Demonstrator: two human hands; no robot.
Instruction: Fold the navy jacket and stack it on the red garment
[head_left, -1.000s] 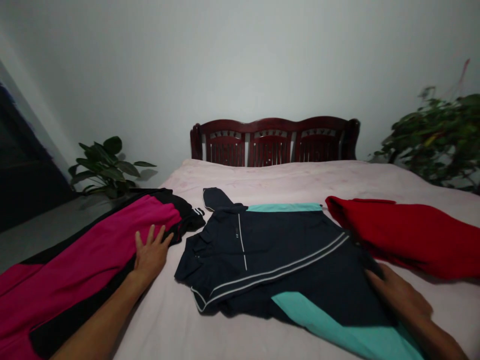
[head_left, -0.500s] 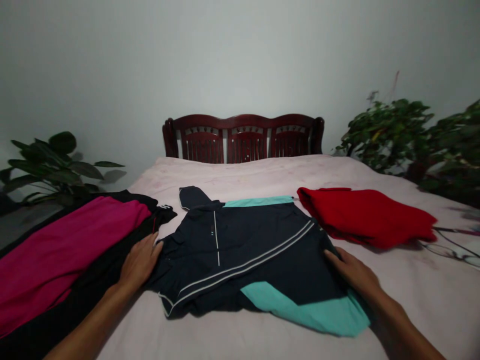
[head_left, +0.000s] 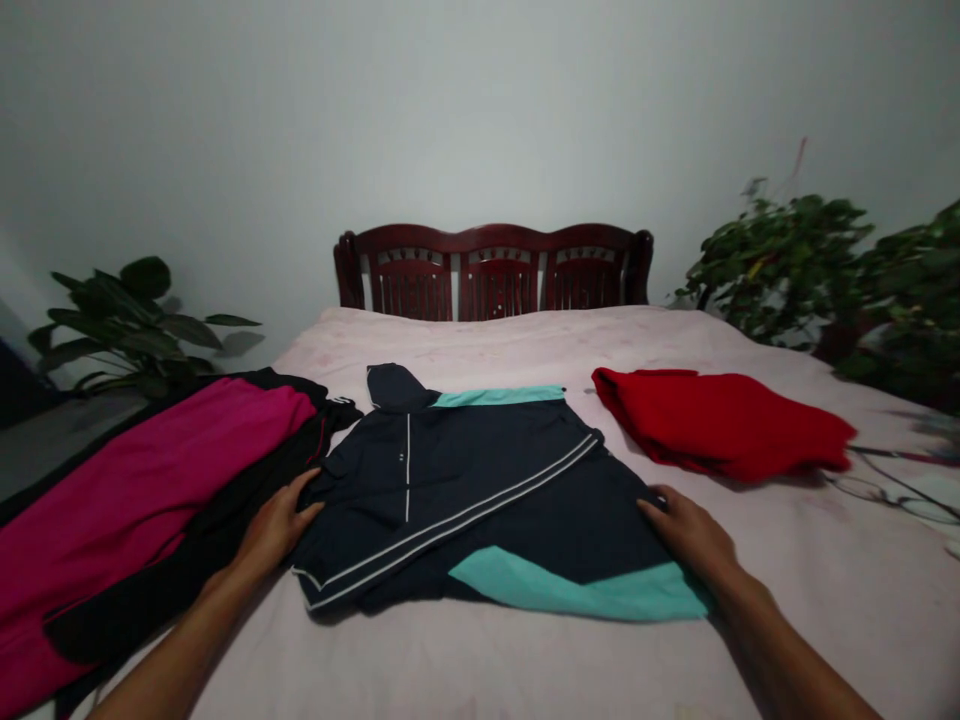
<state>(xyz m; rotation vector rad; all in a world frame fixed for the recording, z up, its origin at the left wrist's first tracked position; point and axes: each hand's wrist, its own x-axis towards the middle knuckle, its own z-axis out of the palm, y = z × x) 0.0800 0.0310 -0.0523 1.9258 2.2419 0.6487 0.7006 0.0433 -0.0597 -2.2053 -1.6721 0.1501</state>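
Watching the head cam from my end, the navy jacket (head_left: 465,490) lies flat in the middle of the bed, with its hood (head_left: 394,388) pointing away and a mint panel (head_left: 577,590) near the hem. Both hands are open, no pinching. The left hand (head_left: 277,530) rests at the jacket's left edge with its fingers slightly spread, and the right hand (head_left: 686,535) lies flat on the jacket's right side.

The fabric looks thin and soft, so I'd judge it light, floppy and maybe a bit slippery, but not fragile. I'd take hold with 2 pinches along the hem or shoulders, since the middle would sag.

A pink-and-black garment (head_left: 150,490) sits just left and a red garment (head_left: 720,422) just right, both on a pale pink bedspread (head_left: 480,660). Beyond are a dark wooden headboard (head_left: 495,270) and 2 leafy plants (head_left: 135,325) (head_left: 780,265).
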